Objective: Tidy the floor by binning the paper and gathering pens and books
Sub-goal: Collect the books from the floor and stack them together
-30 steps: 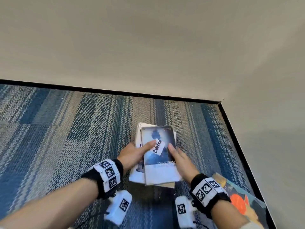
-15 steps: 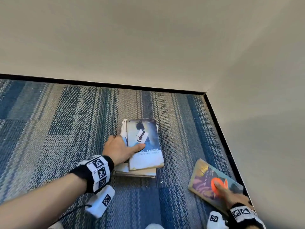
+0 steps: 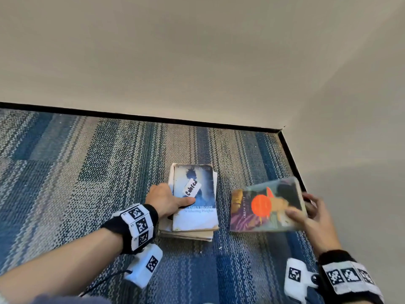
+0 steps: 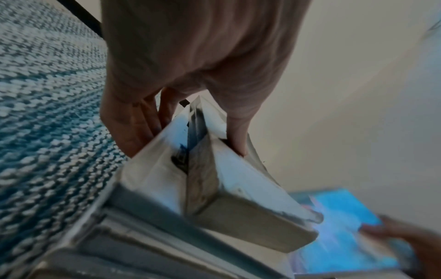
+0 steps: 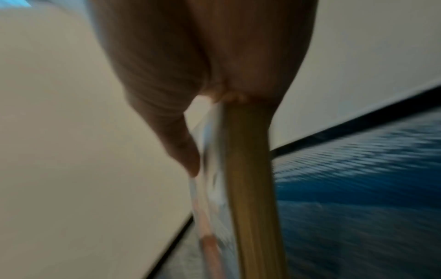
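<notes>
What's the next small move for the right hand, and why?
Probably carry the orange-circle book leftward and set it on the book stack. The right hand grips it off the carpet beside the stack, while the left hand holds the stack by its side.

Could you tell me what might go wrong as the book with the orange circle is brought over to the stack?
1. The right hand grips the orange-circle book only along one edge, thumb on the cover, so it could tilt or slip out before it lands.
2. The book stack is already uneven, with the lower books sticking out; another book set down off-centre might slide off.
3. The left hand has its thumb on the top cover, so it may be caught under the arriving book.
</notes>
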Tool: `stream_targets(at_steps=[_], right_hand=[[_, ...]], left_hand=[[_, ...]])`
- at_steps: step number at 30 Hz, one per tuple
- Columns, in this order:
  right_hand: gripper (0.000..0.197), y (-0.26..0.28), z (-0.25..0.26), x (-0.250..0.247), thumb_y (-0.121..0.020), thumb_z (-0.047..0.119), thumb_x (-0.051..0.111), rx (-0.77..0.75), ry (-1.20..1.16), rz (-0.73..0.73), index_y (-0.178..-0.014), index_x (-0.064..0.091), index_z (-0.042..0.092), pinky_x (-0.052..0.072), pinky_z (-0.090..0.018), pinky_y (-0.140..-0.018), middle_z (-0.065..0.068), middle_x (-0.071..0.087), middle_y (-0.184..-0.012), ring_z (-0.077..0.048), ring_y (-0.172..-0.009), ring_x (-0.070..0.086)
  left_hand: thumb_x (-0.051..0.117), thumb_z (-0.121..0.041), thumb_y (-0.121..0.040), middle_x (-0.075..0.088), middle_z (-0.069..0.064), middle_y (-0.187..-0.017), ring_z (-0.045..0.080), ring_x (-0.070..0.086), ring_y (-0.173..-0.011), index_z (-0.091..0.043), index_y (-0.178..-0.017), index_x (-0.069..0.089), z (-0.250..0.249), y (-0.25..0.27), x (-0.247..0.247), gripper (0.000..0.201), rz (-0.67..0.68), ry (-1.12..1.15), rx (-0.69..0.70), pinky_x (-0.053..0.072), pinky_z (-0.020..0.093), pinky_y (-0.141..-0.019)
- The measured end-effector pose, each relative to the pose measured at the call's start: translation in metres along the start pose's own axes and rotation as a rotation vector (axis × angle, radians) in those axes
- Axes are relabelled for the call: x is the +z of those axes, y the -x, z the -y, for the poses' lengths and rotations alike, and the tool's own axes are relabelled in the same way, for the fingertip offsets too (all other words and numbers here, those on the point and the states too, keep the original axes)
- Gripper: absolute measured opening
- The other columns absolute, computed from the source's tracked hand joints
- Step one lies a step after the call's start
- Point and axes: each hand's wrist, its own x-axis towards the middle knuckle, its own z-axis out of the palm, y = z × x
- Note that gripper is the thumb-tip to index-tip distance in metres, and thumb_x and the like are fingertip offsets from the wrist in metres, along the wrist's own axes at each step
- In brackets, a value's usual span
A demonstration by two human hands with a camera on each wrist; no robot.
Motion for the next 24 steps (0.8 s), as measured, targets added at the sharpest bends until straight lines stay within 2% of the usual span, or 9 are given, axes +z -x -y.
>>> stream_targets(at_steps=[3, 5, 8, 11, 13, 15, 17, 19, 24], right_hand=[[0.076, 0.014, 0.03, 0.017, -0.076, -0.008, 0.071, -0.215, 0.186, 0.2, -0.138, 0.044, 0.027, 0.052, -0.029, -0.087, 0.005, 0.061, -0.118, -0.012, -0.1, 0.063], [0.08, 0.022, 0.031, 0.038, -0.074, 0.003, 0.078, -0.24, 0.223, 0.055, -0.14, 0.04, 0.031, 0.05, -0.028, -0.082, 0.008, 0.062, -0.108, -0.009, -0.093, 0.063], [0.055, 0.037, 0.017, 0.069, -0.071, 0.003, 0.08, -0.14, -0.066, -0.144, -0.12, 0.054, 0.013, 0.053, -0.018, -0.077, 0.003, 0.066, -0.097, 0.0, -0.081, 0.066], [0.028, 0.043, -0.009, 0.087, -0.074, 0.005, 0.078, -0.009, -0.135, -0.056, -0.098, 0.066, 0.005, 0.05, -0.034, -0.095, -0.005, 0.071, -0.092, 0.0, -0.078, 0.067], [0.016, 0.04, -0.016, 0.091, -0.079, 0.007, 0.074, 0.026, -0.099, -0.006, -0.092, 0.066, 0.01, 0.05, -0.023, -0.09, -0.005, 0.07, -0.092, 0.006, -0.077, 0.066], [0.024, 0.031, -0.016, 0.091, -0.082, 0.008, 0.072, 0.002, -0.099, -0.034, -0.103, 0.063, 0.009, 0.049, -0.016, -0.084, -0.01, 0.069, -0.102, -0.008, -0.095, 0.067], [0.033, 0.02, -0.011, 0.089, -0.082, 0.015, 0.073, -0.074, -0.071, -0.124, -0.112, 0.059, 0.018, 0.05, -0.035, -0.093, -0.006, 0.068, -0.109, -0.021, -0.102, 0.064], [0.021, 0.013, 0.002, 0.087, -0.084, 0.029, 0.071, -0.16, -0.042, -0.225, -0.101, 0.058, 0.031, 0.051, -0.046, -0.091, 0.001, 0.068, -0.1, -0.023, -0.094, 0.064], [0.023, 0.008, 0.04, 0.091, -0.088, 0.045, 0.062, -0.242, -0.109, -0.293, -0.103, 0.056, 0.029, 0.049, -0.035, -0.081, 0.004, 0.067, -0.095, -0.019, -0.087, 0.064]], left_hand=[[0.085, -0.059, -0.058, 0.071, 0.009, -0.08, 0.024, 0.068, -0.073, -0.008, -0.072, 0.064, -0.004, 0.002, -0.003, 0.057, 0.006, 0.076, -0.023, 0.048, 0.027, -0.058], [0.088, -0.05, -0.06, 0.069, 0.004, -0.072, 0.02, 0.065, -0.067, -0.009, -0.069, 0.064, -0.004, 0.004, -0.007, 0.048, 0.015, 0.142, -0.034, 0.046, 0.025, -0.055], [0.091, -0.045, -0.057, 0.071, 0.0, -0.069, 0.018, 0.066, -0.066, -0.009, -0.071, 0.068, 0.002, 0.006, -0.012, 0.045, 0.048, 0.256, -0.042, 0.051, 0.026, -0.058], [0.091, -0.028, -0.061, 0.074, 0.001, -0.074, 0.021, 0.07, -0.069, -0.006, -0.081, 0.067, 0.008, 0.011, -0.018, 0.038, 0.136, 0.439, -0.034, 0.056, 0.029, -0.066], [0.088, -0.016, -0.065, 0.076, 0.008, -0.089, 0.029, 0.073, -0.084, -0.006, -0.1, 0.066, 0.013, 0.016, -0.021, 0.043, 0.166, 0.598, -0.037, 0.058, 0.045, -0.083], [0.085, -0.01, -0.068, 0.076, 0.011, -0.095, 0.033, 0.073, -0.088, -0.01, -0.107, 0.062, 0.017, 0.019, -0.024, 0.044, 0.125, 0.711, -0.017, 0.057, 0.053, -0.084], [0.081, -0.006, -0.071, 0.075, 0.013, -0.098, 0.034, 0.072, -0.088, -0.009, -0.109, 0.059, 0.017, 0.02, -0.032, 0.044, 0.079, 0.787, 0.008, 0.057, 0.055, -0.082], [0.078, -0.004, -0.074, 0.074, 0.015, -0.1, 0.035, 0.072, -0.087, -0.006, -0.113, 0.057, 0.017, 0.02, -0.048, 0.044, 0.048, 0.892, 0.013, 0.058, 0.052, -0.078], [0.071, -0.019, -0.076, 0.07, 0.022, -0.104, 0.031, 0.07, -0.071, 0.004, -0.123, 0.056, 0.017, 0.017, -0.087, 0.055, 0.144, 1.091, 0.046, 0.059, 0.037, -0.065]])
